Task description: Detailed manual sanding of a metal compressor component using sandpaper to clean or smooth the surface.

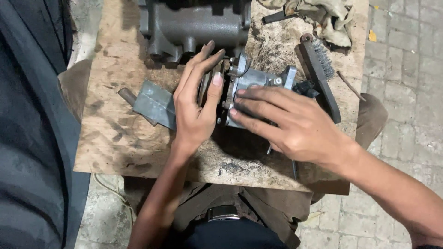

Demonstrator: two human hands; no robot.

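A small grey metal pump-like part [258,82] lies on a stained wooden board [120,138] across my lap. My left hand [196,101] wraps its left end, the fingers over a round flange with the thumb pressed against it. My right hand [290,122] lies flat on the part's right side, the fingers spread across the casting and pressing it down. A folded grey metal bracket [154,103] with a short rod lies just left of my left hand.
A larger grey cast housing [194,27] sits at the board's far edge. A black wire brush [320,69] lies to the right, a dirty rag [323,16] beyond it. Thin rods poke out under my right hand. Paved ground surrounds the board; dark cloth fills the left.
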